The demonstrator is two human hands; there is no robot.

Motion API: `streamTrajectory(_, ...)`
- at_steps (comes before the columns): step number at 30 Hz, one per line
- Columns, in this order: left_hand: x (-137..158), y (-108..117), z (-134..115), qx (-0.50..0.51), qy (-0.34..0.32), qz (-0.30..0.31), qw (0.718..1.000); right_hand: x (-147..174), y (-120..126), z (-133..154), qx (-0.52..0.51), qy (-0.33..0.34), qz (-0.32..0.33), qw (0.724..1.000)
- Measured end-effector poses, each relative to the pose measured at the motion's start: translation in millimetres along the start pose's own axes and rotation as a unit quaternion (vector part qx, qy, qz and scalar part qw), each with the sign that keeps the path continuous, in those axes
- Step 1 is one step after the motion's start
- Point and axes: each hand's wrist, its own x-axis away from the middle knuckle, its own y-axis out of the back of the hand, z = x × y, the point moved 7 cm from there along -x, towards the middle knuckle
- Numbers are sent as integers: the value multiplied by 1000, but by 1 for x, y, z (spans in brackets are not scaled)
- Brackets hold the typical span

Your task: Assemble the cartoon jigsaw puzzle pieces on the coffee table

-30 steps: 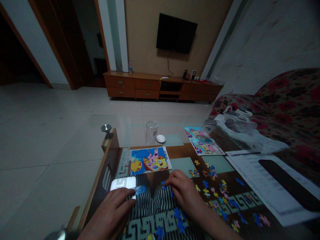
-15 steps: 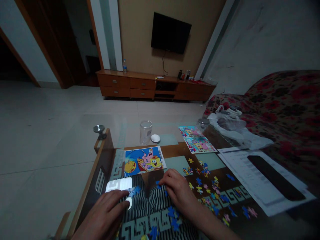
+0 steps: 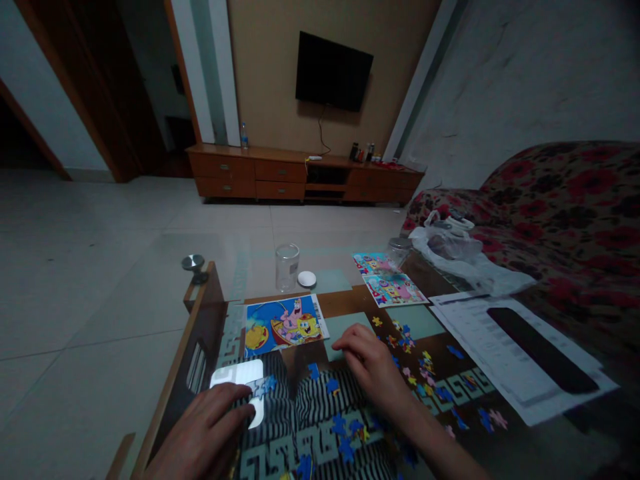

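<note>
My left hand (image 3: pixel 207 427) rests at the near left of the table, thumb and index finger apart. Its index fingertip touches a small group of joined blue jigsaw pieces (image 3: pixel 264 385). To the right, my right hand (image 3: pixel 373 367) is over the table with its fingers curled and drawn together; whether a piece is between them is hidden. Two separate blue pieces, one a blue jigsaw piece (image 3: pixel 313 371) and the other a blue-and-yellow piece (image 3: pixel 333 387), lie between the hands. Beyond them is a picture card (image 3: pixel 285 323) of cartoon characters in a boat.
Loose jigsaw pieces (image 3: pixel 427 363) are scattered at the right, more (image 3: pixel 345 437) nearer me. A glass jar (image 3: pixel 287 267), a white lid (image 3: pixel 307 279), another jar (image 3: pixel 399 253), picture cards (image 3: pixel 395 290) and papers (image 3: pixel 520 393) under a dark strip (image 3: pixel 543 350) surround the work area.
My right hand has moved right and slightly up, away from a blue piece that stays on the table. My left hand stays by the joined pieces. The view has shifted slightly.
</note>
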Motion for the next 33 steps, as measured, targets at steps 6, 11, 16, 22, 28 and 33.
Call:
streamTrajectory(6,-8,5,-4,54,31,14,998,0,9,-3,-5,-6,-20,1000)
streamTrajectory(11,-2,-3,3,73,83,46,993,-1,14,-6,2,2,-36,999)
streamTrajectory(16,-3,-1,3,72,36,28,996,-4,40,-17,15,-25,-103,994)
streamTrajectory(22,-8,6,1,64,52,22,996,1,80,-46,35,-72,-183,980)
streamTrajectory(28,-5,-1,3,74,22,29,997,6,98,-61,51,-91,-234,966)
streamTrajectory(33,0,-6,9,72,36,12,997,11,114,-62,45,-95,-279,955)
